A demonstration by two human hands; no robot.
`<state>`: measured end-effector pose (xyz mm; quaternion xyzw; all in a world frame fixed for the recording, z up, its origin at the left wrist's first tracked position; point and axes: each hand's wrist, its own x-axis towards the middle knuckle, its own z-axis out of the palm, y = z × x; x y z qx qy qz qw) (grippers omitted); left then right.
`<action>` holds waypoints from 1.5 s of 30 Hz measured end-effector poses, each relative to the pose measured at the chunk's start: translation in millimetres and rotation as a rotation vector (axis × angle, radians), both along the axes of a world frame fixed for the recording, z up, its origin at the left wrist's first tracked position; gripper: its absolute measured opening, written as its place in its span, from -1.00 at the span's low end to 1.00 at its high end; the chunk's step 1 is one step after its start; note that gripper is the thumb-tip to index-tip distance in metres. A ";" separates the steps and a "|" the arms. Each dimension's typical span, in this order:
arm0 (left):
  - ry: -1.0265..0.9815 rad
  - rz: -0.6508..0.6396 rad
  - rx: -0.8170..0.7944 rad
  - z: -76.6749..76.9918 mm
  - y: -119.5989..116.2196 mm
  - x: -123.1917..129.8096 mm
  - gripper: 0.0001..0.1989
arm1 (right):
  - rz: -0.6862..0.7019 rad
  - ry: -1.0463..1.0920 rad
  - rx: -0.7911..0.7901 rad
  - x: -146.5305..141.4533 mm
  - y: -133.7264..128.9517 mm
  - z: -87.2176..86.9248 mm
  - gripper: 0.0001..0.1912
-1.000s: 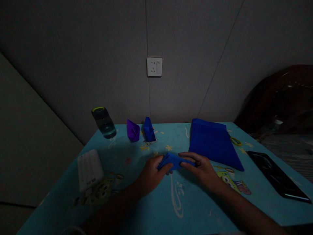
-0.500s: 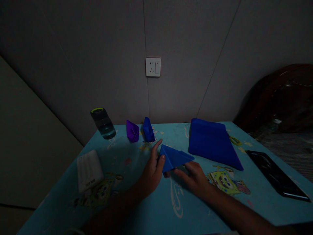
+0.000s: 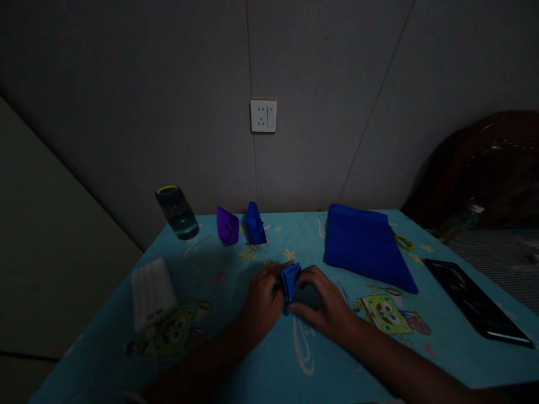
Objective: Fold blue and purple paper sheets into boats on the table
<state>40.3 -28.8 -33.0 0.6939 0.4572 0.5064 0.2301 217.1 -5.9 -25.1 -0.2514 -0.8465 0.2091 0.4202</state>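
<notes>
A folded piece of blue paper (image 3: pixel 290 280) is held upright between my two hands above the middle of the table, seen nearly edge-on. My left hand (image 3: pixel 264 296) grips its left side, fingers wrapped behind it. My right hand (image 3: pixel 322 300) is curved at its right side, with fingertips at the upper part and thumb at the lower end. Behind my hands stand a purple folded paper boat (image 3: pixel 228 226) and a dark blue one (image 3: pixel 255 224). A stack of blue paper sheets (image 3: pixel 364 244) lies to the right.
At the back left stands a bottle (image 3: pixel 178 213). A white power bank (image 3: pixel 154 294) with a cable lies at the left. On the right are a black phone (image 3: pixel 478 300) and yellow-handled scissors (image 3: pixel 405 242), partly under the paper stack. The patterned tablecloth (image 3: pixel 320 370) extends toward me.
The blue paper has turned from a wide, flat triangle to a narrow upright shape. My left fingers have closed around it, and my right hand has moved up to its right side.
</notes>
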 end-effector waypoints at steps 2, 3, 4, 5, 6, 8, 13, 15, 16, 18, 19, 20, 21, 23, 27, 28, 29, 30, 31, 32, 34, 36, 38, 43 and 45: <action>0.026 -0.017 0.022 2.1 -1.1 0.6 -0.49 | -0.021 -0.005 0.007 0.7 0.5 -0.2 -0.70; 0.038 -0.035 0.028 4.3 -2.3 0.7 -0.49 | -0.034 -0.006 0.006 1.5 0.8 -0.1 -0.71; 0.049 -0.060 0.027 6.9 -3.9 0.5 -0.50 | -0.048 -0.007 0.002 2.4 1.1 0.0 -0.71; 0.057 -0.089 0.019 9.6 -5.6 0.1 -0.50 | -0.060 -0.009 -0.004 3.5 1.5 0.1 -0.71; 0.062 -0.124 0.002 12.2 -7.4 -0.5 -0.50 | -0.072 -0.011 -0.010 4.6 2.0 0.1 -0.71; 0.056 -0.202 -0.039 15.2 -9.7 -1.9 -0.48 | -0.083 -0.009 -0.015 6.4 2.8 -0.1 -0.72; -0.124 -0.293 -0.180 6.9 -5.9 -1.7 -0.46 | -0.093 0.009 -0.033 8.2 3.6 -0.2 -0.74; -0.216 -0.291 -0.255 2.1 -3.0 -0.1 -0.44 | -0.098 0.016 -0.043 8.5 3.4 0.3 -0.74; -0.255 -0.290 -0.286 0.5 -1.9 0.8 -0.42 | -0.097 0.021 -0.042 8.7 3.3 0.5 -0.74; -0.322 -0.280 -0.316 -1.1 -0.7 2.3 -0.40 | -0.090 0.024 -0.030 9.2 3.1 0.9 -0.73; -0.348 -0.270 -0.319 -1.4 -0.5 2.8 -0.39 | -0.089 0.020 -0.026 9.4 2.9 0.9 -0.73; -0.369 -0.252 -0.315 -1.5 -0.5 3.1 -0.39 | -0.090 0.015 -0.021 9.7 2.8 0.9 -0.73; -0.379 -0.233 -0.307 -1.7 -0.6 3.1 -0.40 | -0.093 0.010 -0.017 9.9 2.6 0.8 -0.73; -0.357 -0.201 -0.280 -2.3 -0.7 2.6 -0.43 | -0.097 -0.001 -0.005 10.4 2.2 0.6 -0.73; -0.177 -0.201 -0.190 -2.0 -1.0 -0.6 -0.54 | -0.101 -0.014 0.014 11.3 1.4 0.1 -0.70; -0.133 -0.206 -0.168 -0.9 -1.1 -1.7 -0.56 | -0.106 -0.008 0.017 11.8 1.3 0.1 -0.69; -0.102 -0.208 -0.146 0.6 -1.2 -2.8 -0.57 | -0.115 0.002 0.019 12.3 1.2 0.1 -0.66; -0.088 -0.203 -0.127 2.2 -1.4 -4.0 -0.57 | -0.125 0.015 0.021 12.8 1.2 0.4 -0.64; -0.093 -0.190 -0.109 3.8 -1.7 -5.1 -0.57 | -0.134 0.027 0.025 13.4 1.5 0.9 -0.62; -0.115 -0.175 -0.103 5.1 -2.0 -6.1 -0.57 | -0.144 0.042 0.030 14.0 1.9 1.7 -0.61; -0.209 -0.152 -0.156 5.8 -2.6 -7.8 -0.57 | -0.157 0.082 0.049 14.9 3.3 4.1 -0.64; -0.365 -0.174 -0.274 3.7 -2.6 -8.4 -0.55 | -0.151 0.134 0.063 15.4 4.6 7.4 -0.67; -0.567 -0.242 -0.379 0.0 -1.4 -7.9 -0.52 | -0.117 0.177 0.056 15.5 5.6 10.5 -0.66; -0.948 -0.451 -0.416 -2.8 4.5 -5.0 -0.56 | -0.067 0.249 -0.009 15.9 7.4 13.5 -0.58; -0.983 -0.493 -0.416 0.2 5.0 -4.7 -0.56 | -0.076 0.269 -0.027 16.2 8.1 13.0 -0.56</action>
